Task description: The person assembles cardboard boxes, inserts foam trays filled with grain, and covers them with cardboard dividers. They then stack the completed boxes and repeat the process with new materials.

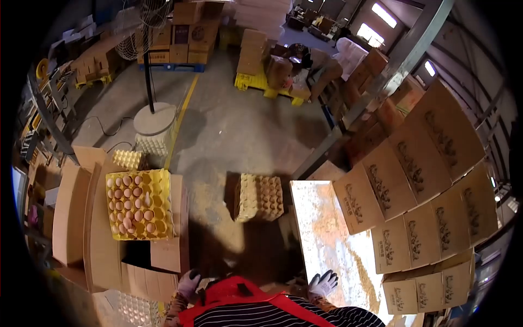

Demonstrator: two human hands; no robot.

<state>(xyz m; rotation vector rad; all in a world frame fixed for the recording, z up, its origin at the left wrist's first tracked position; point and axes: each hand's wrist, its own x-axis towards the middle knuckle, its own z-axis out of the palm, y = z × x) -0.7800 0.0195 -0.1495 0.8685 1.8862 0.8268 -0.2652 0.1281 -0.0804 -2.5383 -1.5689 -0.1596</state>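
My left hand (189,284), in a pale glove, is low beside the corner of an open cardboard box (166,253). It holds nothing that I can see, and its fingers look loosely apart. A yellow egg tray (163,203) lies over the box; brown eggs (127,192) fill much of its left and middle, while several cups at the right are bare. On the right, my right hand (323,284), gloved too, rests with fingers spread at the edge of a brightly lit, stained tabletop (321,240).
Stacked egg trays (260,197) stand on the floor ahead. Printed cartons (419,158) pile up along the right, behind a metal post (376,98). A fan pole (148,76) rises from a round base (154,119). More trays with eggs (133,309) sit at lower left.
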